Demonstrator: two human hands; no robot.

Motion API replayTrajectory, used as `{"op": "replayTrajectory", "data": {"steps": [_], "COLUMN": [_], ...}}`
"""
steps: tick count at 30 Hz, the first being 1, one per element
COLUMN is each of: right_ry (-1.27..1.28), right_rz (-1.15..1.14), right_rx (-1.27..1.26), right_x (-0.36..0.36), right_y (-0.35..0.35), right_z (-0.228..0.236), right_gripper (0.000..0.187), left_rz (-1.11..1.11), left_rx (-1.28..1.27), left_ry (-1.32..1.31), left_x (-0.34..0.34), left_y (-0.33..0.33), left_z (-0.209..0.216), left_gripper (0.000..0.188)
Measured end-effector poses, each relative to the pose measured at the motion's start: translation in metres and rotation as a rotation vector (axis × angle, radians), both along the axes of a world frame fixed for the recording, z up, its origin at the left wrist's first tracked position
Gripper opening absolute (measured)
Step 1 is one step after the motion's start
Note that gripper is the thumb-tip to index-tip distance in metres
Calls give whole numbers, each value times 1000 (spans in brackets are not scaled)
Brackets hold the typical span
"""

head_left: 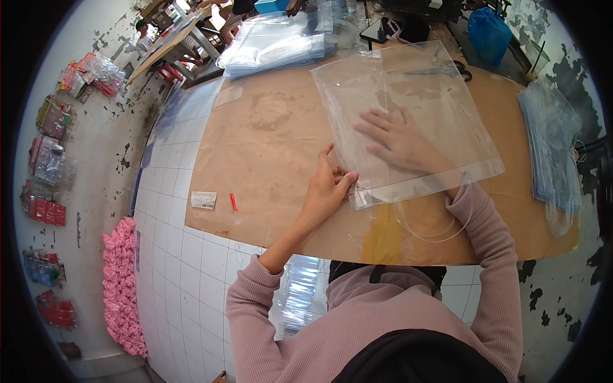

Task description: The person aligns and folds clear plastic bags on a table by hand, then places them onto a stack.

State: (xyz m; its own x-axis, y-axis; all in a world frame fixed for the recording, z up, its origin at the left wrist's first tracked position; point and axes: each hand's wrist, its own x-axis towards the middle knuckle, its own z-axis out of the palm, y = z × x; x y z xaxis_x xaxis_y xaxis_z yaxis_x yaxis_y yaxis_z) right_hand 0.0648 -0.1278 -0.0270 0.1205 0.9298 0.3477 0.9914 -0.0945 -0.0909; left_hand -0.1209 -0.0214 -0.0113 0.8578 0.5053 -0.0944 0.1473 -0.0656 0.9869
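A clear plastic bag [440,83] lies slanted on the brown-covered table, a thin clear loop handle [434,239] hanging from its near edge. My left hand [329,185] pinches the bag's near-left corner between thumb and fingers. Through the plastic I see my right hand [399,137], its fingers spread flat; the forearm passes beneath the bag's near edge. Whether this hand is inside the bag or under it, I cannot tell. Scissors with black handles [464,71] lie at the bag's far right, their blades showing through the plastic.
A pile of clear plastic bags [274,45] lies at the far edge, another stack [550,153] at the right. A white label [203,200] and a small red stick-like item [234,202] sit at the left. A blue plastic bag [490,35] is at the far right.
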Motion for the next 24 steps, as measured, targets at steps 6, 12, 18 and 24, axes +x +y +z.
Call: {"op": "replayTrajectory", "data": {"steps": [6,12,18,24], "right_ry": [-70,156,207,74], "right_rz": [-44,-436,-712,-536], "right_rx": [-34,94,203,610], "right_x": [54,121,126,145], "right_y": [0,13,45,46], "right_z": [11,7,-10,-41], "right_gripper": [48,51,53,58], "left_rz": [-86,-186,-163,-116], "left_rx": [168,271,207,160], "left_ry": [118,193,202,260], "left_x": [6,11,10,17], "left_y": [6,15,11,23], "left_z": [6,10,9,14], "left_gripper": [61,60,64,75]}}
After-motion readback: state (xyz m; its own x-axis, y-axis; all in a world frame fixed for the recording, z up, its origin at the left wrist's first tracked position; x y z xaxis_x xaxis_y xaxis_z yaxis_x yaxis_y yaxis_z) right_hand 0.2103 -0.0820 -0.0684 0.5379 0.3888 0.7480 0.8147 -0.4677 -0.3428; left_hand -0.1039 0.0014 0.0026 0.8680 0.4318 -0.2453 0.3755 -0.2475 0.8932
